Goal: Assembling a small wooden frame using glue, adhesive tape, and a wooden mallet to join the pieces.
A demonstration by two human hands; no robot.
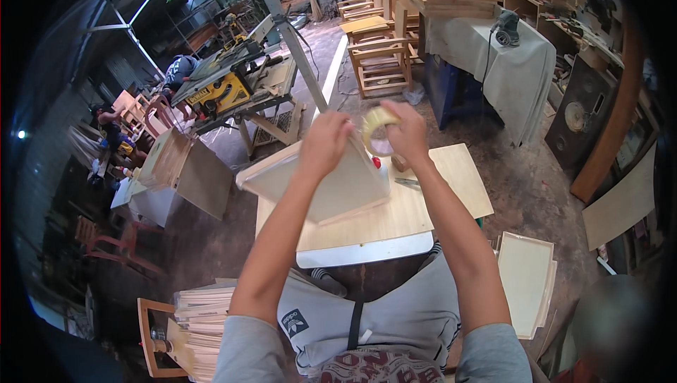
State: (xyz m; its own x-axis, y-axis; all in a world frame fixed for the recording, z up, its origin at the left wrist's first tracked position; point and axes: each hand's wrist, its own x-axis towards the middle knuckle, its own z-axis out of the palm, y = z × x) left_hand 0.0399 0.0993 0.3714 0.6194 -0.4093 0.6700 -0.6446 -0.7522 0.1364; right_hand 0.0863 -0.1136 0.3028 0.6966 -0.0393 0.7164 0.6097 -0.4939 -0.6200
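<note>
My left hand grips the top edge of a pale framed wooden panel, which stands tilted on a low light-wood table. Just to its right, my right hand holds a roll of yellowish tape level with the panel's upper corner. A small white bottle with a red cap stands on the table behind the panel. A small metal tool and a small brown object lie on the tabletop beside my right forearm.
A framed panel lies on the dirt floor at lower right. A stack of thin boards sits at lower left. A yellow table saw, a wooden box, chair frames and a cloth-covered bench stand beyond. People work at far left.
</note>
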